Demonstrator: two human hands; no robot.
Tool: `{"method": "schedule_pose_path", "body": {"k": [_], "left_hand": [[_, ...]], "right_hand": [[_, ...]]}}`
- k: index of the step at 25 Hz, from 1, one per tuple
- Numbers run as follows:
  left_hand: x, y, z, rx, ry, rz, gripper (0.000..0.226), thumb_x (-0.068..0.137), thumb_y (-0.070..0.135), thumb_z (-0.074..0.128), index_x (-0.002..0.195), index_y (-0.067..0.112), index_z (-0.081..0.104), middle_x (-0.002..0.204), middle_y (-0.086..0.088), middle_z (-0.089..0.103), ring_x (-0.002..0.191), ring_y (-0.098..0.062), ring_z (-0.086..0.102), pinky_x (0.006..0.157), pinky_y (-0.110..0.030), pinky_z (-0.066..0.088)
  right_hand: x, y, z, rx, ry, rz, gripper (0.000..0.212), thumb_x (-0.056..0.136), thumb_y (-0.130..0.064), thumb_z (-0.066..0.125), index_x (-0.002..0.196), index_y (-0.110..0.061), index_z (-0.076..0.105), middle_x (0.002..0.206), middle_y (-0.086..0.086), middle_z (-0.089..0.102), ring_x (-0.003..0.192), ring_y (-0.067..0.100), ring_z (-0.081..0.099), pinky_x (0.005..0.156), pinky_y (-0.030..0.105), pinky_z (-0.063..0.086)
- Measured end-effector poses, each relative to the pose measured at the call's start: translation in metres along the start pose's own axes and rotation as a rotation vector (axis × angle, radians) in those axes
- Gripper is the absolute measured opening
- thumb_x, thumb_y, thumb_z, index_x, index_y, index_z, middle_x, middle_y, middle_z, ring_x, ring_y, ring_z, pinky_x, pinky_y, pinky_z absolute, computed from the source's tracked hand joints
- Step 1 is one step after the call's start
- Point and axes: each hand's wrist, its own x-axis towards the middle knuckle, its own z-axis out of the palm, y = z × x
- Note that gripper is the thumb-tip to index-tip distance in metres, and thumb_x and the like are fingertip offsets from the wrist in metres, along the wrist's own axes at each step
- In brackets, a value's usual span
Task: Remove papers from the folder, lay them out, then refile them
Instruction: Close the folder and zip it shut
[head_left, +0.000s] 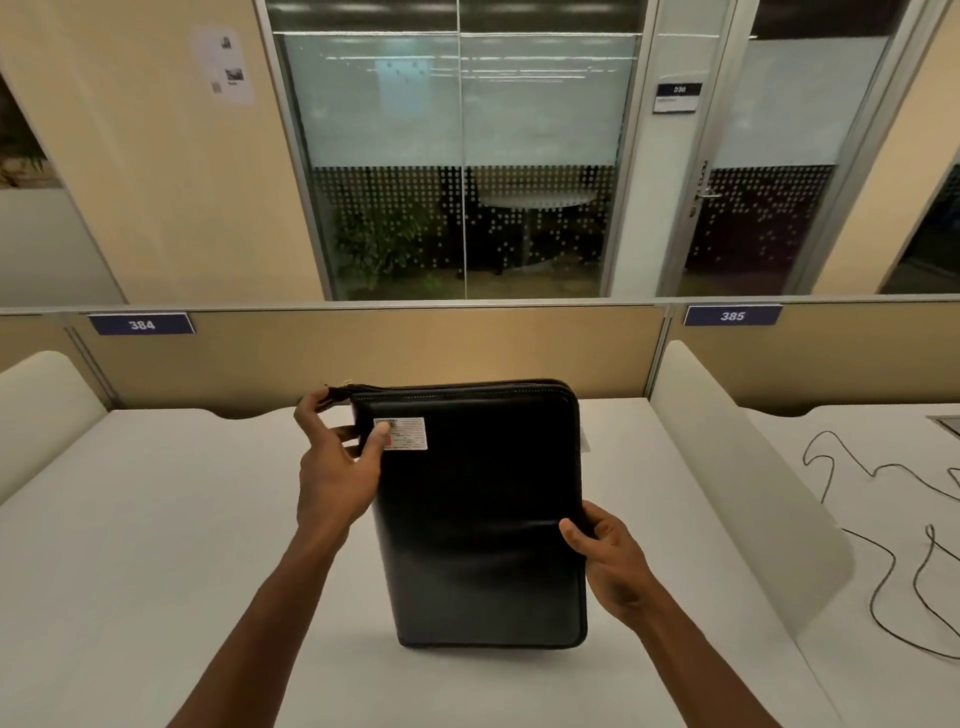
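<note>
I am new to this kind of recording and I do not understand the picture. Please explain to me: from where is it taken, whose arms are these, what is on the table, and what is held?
There is no machine here. A person wears a camera on the head, so the single picture looks forward and down at that person's own two bare arms.

Both hands hold a black leather-like zip folder, closed, its lower edge at the white desk. The left hand has its grip at the upper left corner: the thumb lies on a small white label, the fingers pinch the zip end. The right hand has its grip on the right edge.

No papers are out yet. A thin black cable lies on the neighbouring desk, beyond a white divider. Blue signs read 384 and 385.
</note>
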Motion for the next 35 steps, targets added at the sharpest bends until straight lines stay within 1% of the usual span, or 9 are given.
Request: {"method": "schedule_pose_path", "body": {"k": [3, 9, 11, 14, 18, 25, 28, 31, 35], "left_hand": [[-0.002, 0.002, 0.002, 0.042, 0.009, 0.141, 0.082, 0.092, 0.034, 0.068, 0.145, 0.048, 0.008, 0.111, -0.001, 0.068, 0.084, -0.017, 0.069, 0.079, -0.033, 0.053], [-0.003, 0.0, 0.007, -0.083, -0.011, 0.207, 0.06, 0.086, 0.038, 0.068, 0.14, 0.038, 0.041, 0.111, 0.01, 0.066, 0.098, -0.011, 0.069, 0.077, -0.026, 0.06], [-0.01, -0.001, 0.009, -0.189, -0.001, 0.189, 0.059, 0.081, 0.041, 0.068, 0.136, 0.035, 0.046, 0.113, 0.016, 0.064, 0.103, -0.006, 0.067, 0.078, -0.023, 0.059], [-0.009, 0.001, 0.008, -0.261, -0.014, 0.174, 0.061, 0.081, 0.043, 0.069, 0.138, 0.037, 0.048, 0.12, 0.006, 0.064, 0.108, -0.008, 0.065, 0.083, -0.026, 0.059], [-0.012, 0.003, 0.004, -0.261, 0.017, 0.177, 0.055, 0.079, 0.044, 0.07, 0.131, 0.038, 0.055, 0.114, 0.003, 0.061, 0.105, 0.001, 0.061, 0.077, -0.017, 0.056], [-0.011, -0.004, 0.005, -0.315, 0.023, 0.166, 0.05, 0.076, 0.049, 0.073, 0.124, 0.045, 0.058, 0.114, 0.002, 0.063, 0.105, -0.002, 0.063, 0.083, -0.028, 0.059], [-0.012, -0.007, 0.005, -0.337, 0.03, 0.171, 0.052, 0.078, 0.046, 0.074, 0.127, 0.044, 0.055, 0.117, 0.004, 0.064, 0.108, -0.005, 0.063, 0.086, -0.029, 0.059], [-0.011, -0.006, 0.005, -0.34, 0.026, 0.166, 0.063, 0.08, 0.044, 0.073, 0.138, 0.037, 0.05, 0.122, 0.006, 0.063, 0.111, -0.003, 0.063, 0.088, -0.026, 0.057], [-0.015, 0.002, 0.004, -0.327, 0.008, 0.154, 0.084, 0.08, 0.043, 0.069, 0.153, 0.03, 0.031, 0.115, 0.027, 0.062, 0.107, 0.009, 0.062, 0.091, -0.016, 0.052]], "right_hand": [[0.001, 0.01, -0.005, 0.074, 0.007, 0.008, 0.087, 0.062, -0.06, 0.088, 0.129, -0.011, 0.064, 0.127, 0.008, 0.069, 0.121, 0.026, 0.063, 0.099, 0.034, 0.053], [-0.008, 0.013, -0.015, 0.048, -0.007, -0.049, 0.092, 0.055, -0.057, 0.092, 0.127, -0.008, 0.064, 0.123, 0.008, 0.071, 0.119, 0.022, 0.065, 0.092, 0.026, 0.054], [-0.014, 0.008, -0.017, -0.059, 0.001, -0.061, 0.081, 0.058, -0.055, 0.091, 0.123, -0.013, 0.067, 0.118, 0.002, 0.074, 0.113, 0.018, 0.068, 0.088, 0.025, 0.056], [-0.017, -0.001, -0.022, -0.197, 0.009, -0.062, 0.036, 0.078, -0.014, 0.081, 0.112, -0.02, 0.07, 0.106, -0.006, 0.077, 0.108, 0.019, 0.07, 0.086, 0.028, 0.057], [-0.021, -0.037, -0.008, -0.284, 0.062, -0.122, 0.041, 0.077, 0.001, 0.078, 0.111, -0.021, 0.069, 0.101, -0.003, 0.078, 0.104, 0.023, 0.071, 0.078, 0.022, 0.058], [-0.015, -0.164, 0.053, -0.52, 0.219, -0.678, 0.045, 0.082, -0.022, 0.077, 0.125, -0.02, 0.063, 0.101, -0.011, 0.072, 0.096, 0.003, 0.068, 0.082, 0.011, 0.054], [-0.001, -0.204, 0.096, -0.782, 0.082, -0.84, 0.025, 0.087, -0.028, 0.075, 0.111, -0.023, 0.072, 0.093, -0.014, 0.072, 0.086, -0.001, 0.068, 0.077, 0.013, 0.055], [0.022, -0.215, 0.156, -0.921, -0.183, -0.699, 0.015, 0.092, -0.034, 0.069, 0.096, -0.023, 0.078, 0.087, -0.012, 0.075, 0.079, 0.0, 0.068, 0.076, 0.025, 0.058], [0.059, -0.21, 0.208, -1.179, -0.318, -0.354, 0.044, 0.095, -0.056, 0.056, 0.082, -0.02, 0.077, 0.08, -0.003, 0.074, 0.075, 0.015, 0.068, 0.061, 0.029, 0.051]]}}
